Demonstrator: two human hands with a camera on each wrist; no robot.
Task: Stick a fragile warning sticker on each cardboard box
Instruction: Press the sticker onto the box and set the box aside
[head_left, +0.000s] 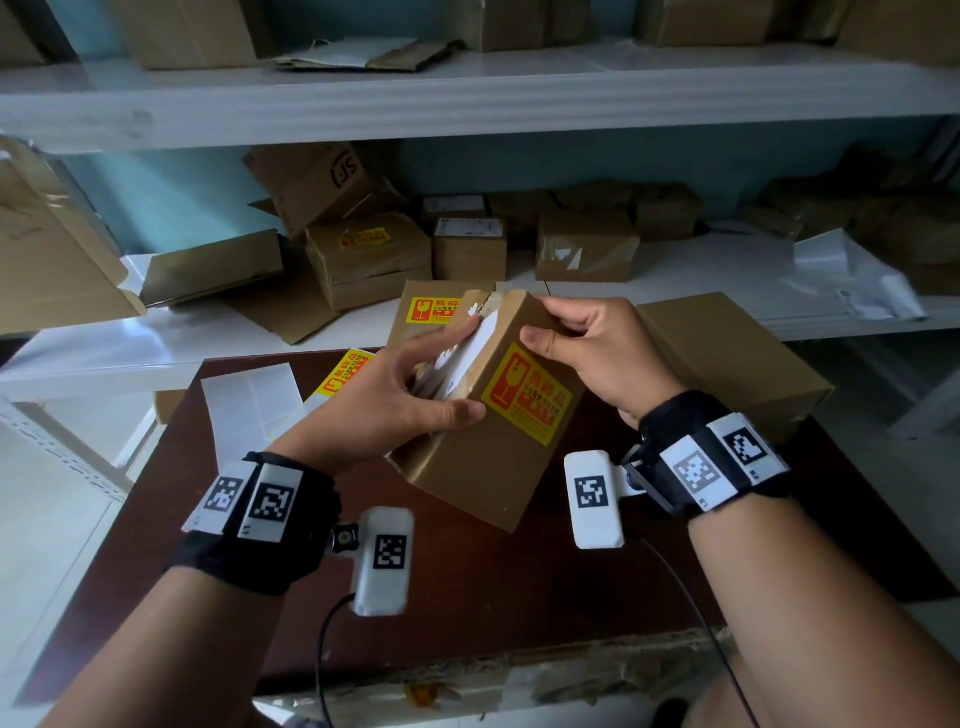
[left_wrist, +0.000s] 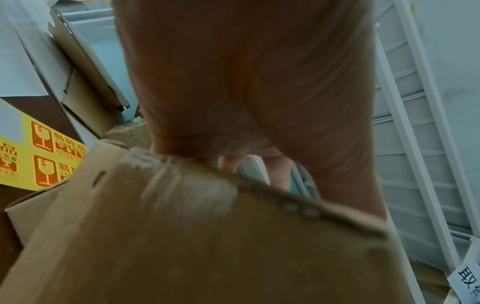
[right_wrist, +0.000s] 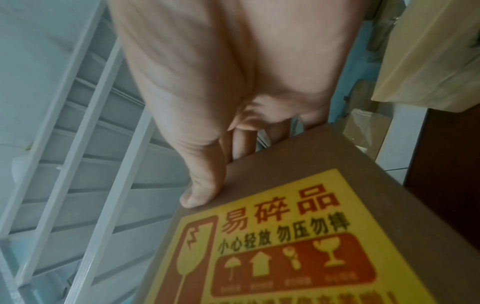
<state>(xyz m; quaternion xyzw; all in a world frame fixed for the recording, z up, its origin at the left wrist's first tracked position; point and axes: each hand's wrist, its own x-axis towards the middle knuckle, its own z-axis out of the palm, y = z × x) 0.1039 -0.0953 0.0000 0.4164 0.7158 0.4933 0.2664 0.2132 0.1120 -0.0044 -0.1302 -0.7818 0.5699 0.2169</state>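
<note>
I hold a brown cardboard box (head_left: 483, 457) tilted above the dark table. A yellow fragile sticker (head_left: 527, 394) is stuck on its upper face and fills the right wrist view as the sticker (right_wrist: 288, 242). My left hand (head_left: 410, 384) grips the box's left side, thumb on the top face near the sticker. My right hand (head_left: 587, 343) grips the far right corner, its thumb (right_wrist: 202, 185) pressed on the face just above the sticker. A sheet of yellow stickers (head_left: 343, 376) lies on the table behind my left hand, also seen as the sheet (left_wrist: 39, 152).
Another stickered box (head_left: 431, 312) stands behind the held one. A plain box (head_left: 727, 353) sits at the table's right edge. White backing paper (head_left: 249, 410) lies at the left. The white shelf (head_left: 727, 270) behind carries many cardboard boxes, one (head_left: 369, 249) with a sticker.
</note>
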